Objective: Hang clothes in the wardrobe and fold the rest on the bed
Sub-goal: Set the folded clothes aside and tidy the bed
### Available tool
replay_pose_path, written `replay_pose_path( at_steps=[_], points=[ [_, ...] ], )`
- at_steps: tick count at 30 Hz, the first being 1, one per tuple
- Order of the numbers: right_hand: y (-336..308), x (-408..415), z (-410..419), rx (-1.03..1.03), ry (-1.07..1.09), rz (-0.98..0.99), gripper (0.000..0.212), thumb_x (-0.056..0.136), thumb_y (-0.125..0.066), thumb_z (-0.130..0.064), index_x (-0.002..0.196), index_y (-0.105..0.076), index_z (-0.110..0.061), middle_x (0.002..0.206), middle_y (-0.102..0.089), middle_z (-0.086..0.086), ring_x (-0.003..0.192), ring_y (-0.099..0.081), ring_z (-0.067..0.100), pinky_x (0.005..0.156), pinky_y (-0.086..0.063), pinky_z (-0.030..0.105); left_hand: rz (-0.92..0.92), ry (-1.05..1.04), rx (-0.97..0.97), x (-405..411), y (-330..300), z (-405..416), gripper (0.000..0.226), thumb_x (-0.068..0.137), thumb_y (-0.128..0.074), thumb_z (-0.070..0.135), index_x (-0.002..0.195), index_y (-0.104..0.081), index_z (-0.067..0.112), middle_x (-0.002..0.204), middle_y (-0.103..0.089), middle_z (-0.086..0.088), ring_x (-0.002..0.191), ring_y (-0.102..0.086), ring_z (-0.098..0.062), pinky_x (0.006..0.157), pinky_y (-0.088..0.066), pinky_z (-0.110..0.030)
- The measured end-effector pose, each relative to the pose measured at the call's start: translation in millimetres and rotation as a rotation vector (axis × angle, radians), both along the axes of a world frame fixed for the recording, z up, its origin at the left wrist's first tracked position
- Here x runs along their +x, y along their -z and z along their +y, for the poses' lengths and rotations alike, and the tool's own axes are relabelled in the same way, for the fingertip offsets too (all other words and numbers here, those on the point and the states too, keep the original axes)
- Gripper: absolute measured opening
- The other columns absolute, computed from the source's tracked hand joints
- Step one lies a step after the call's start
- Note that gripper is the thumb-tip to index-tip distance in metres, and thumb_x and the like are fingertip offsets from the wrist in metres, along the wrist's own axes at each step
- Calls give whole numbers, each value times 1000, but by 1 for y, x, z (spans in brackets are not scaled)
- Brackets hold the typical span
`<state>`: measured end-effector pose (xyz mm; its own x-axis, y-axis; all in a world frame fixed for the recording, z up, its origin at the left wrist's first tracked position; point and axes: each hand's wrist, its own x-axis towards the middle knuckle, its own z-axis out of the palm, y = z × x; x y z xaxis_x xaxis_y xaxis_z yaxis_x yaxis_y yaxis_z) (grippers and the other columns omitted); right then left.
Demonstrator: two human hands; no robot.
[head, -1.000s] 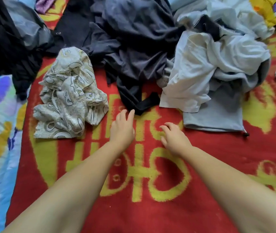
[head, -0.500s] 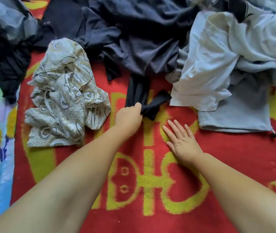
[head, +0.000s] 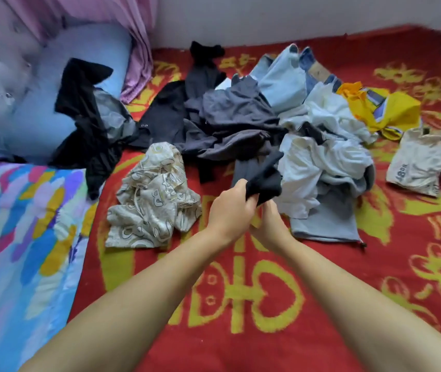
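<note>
The left hand [head: 228, 208] gripped the bunched end of a dark garment [head: 263, 178], fingers curled round it just above the bed [head: 240, 304]. The right hand [head: 269, 224] sat close under it, touching the same cloth; its fingers were mostly hidden, so whether it pinched the fabric could not be told. The garment trailed back into the heap, its far end lying under a dark grey garment [head: 235, 114].

It looked light, soft and limp, so it would probably sag and twist when lifted; holding a hem or waistband with both hands spread apart should open it out better than a single bunch. It might drag neighbouring pieces along as it came free.

Counting was rough, since the pile overlapped. One patterned cream garment [head: 155, 194] lay apart on the left, one cream printed piece [head: 423, 162] apart on the right, one yellow garment [head: 385, 111], one pair of pale jeans [head: 286, 73], at least one white garment [head: 321, 162] over a grey one [head: 326, 221], and a sheer black piece [head: 85, 122] draped against the blue pillow [head: 53, 89]. Two hands were in view.
</note>
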<state>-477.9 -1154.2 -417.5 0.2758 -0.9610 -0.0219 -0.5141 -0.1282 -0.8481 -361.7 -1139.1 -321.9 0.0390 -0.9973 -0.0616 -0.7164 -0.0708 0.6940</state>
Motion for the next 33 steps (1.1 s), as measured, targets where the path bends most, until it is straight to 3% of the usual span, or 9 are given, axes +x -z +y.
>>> replay_pose_path(
  at_steps=[4, 8, 11, 14, 16, 21, 24, 29, 33],
  points=[
    [-84, 8, 8, 160, 166, -168, 36, 90, -57, 2, 103, -43, -28, 89, -47, -20, 74, -52, -4, 60, -40, -2, 134, 20, -58, -6, -75, 31, 24, 98, -47, 28, 101, -58, 7, 93, -68, -9, 90, -61, -29, 77, -46, -41],
    [-140, 7, 6, 120, 250, -158, 16, 92, -53, -5, 92, -49, -20, 80, -48, -10, 70, -46, 5, 55, -41, 8, 201, 76, -170, 0, -143, 56, 24, 98, -48, 27, 101, -60, 7, 96, -68, -7, 93, -61, -25, 82, -47, -42],
    [-175, 6, 7, 41, 169, -66, 33, 91, -48, -4, 64, -40, -21, 65, -46, -2, 62, -41, 11, 55, -36, 16, 263, 129, -223, 8, -186, 79, 21, 98, -48, 22, 102, -63, 7, 95, -69, -5, 92, -63, -20, 84, -49, -42],
    [-207, 5, 11, -16, 92, 95, 15, 97, -46, -9, 86, -57, -10, 88, -56, 7, 82, -50, 22, 72, -41, 34, 295, 190, -320, 14, -228, 93, 18, 98, -50, 18, 98, -65, 7, 90, -69, -2, 87, -64, -14, 81, -51, -34],
    [-234, 4, 10, -102, 104, 74, 18, 98, -45, -10, 83, -55, -7, 80, -56, 7, 77, -51, 24, 67, -39, 34, 362, 177, -383, 22, -255, 91, 16, 96, -53, 13, 97, -65, 3, 90, -70, -7, 86, -65, -16, 78, -50, -30],
    [-304, -8, 9, -175, 122, -62, 36, 95, -50, -11, 60, -44, -18, 48, -41, -13, 48, -35, 5, 47, -25, 26, 847, -135, -331, 63, -296, 55, 9, 94, -57, 13, 100, -63, 10, 100, -68, -9, 96, -64, -20, 87, -52, -29],
    [-351, -6, 13, -186, 118, -248, 45, 95, -50, -9, 51, -55, -18, 42, -45, -17, 41, -37, -3, 43, -30, 15, 1250, -141, -90, 85, -294, 31, 34, 96, -54, 26, 124, -57, 7, 126, -62, -12, 114, -60, -25, 104, -43, -44],
    [-420, -5, 4, -2, 172, -600, 23, 97, -49, -18, 80, -64, -11, 71, -63, 5, 69, -61, 21, 65, -50, 32, 955, 206, 195, 62, -245, 40, 66, 77, -54, 63, 126, -52, 18, 121, -60, 1, 109, -55, -9, 94, -39, -34],
    [-441, -5, 2, 70, 275, -769, 20, 97, -47, -15, 83, -60, -10, 61, -63, 3, 47, -62, 14, 47, -47, 21, 555, 403, 155, 22, -205, 58, 57, 77, -77, 28, 126, -47, 31, 115, -63, 14, 106, -59, 2, 80, -46, -10]
  ],
)
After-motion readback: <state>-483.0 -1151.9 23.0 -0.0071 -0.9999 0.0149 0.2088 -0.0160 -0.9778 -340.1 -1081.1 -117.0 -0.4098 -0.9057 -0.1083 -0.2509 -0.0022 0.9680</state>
